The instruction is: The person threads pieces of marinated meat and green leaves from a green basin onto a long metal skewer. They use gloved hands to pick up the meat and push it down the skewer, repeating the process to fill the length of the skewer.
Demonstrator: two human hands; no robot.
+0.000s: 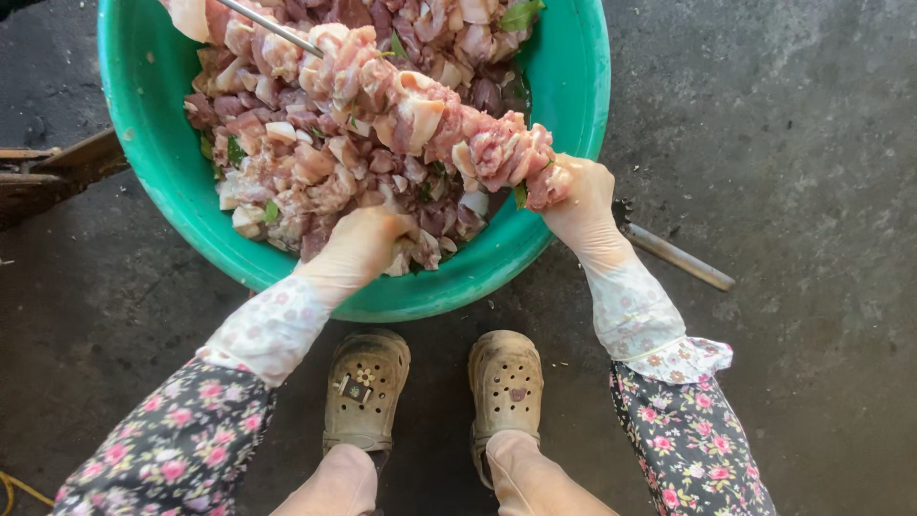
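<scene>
- The right hand (578,205), in a thin pale glove, is closed around the lower end of a long metal skewer (272,27) packed with raw pink meat chunks (420,119); the skewer slants from 4 o'clock up to 11 o'clock across the round green plastic basin (573,86).
- The left hand (358,247), also gloved, is dug into the loose chopped meat (287,162) at the basin's 6 o'clock edge; whether its fingers are closed on a piece I cannot tell.
- Risk, as I judge it: the slick meat could slide down the tilted skewer onto the gripping hand, or pieces could drop over the rim onto the dark concrete floor (793,143).
- The skewer's point could also prick the glove.
- A bare grey metal rod (678,256) lies on the floor at 3 o'clock, just beside the right wrist.
- Two worn tan clogs (368,382) stand close under the basin, leaving little room.
</scene>
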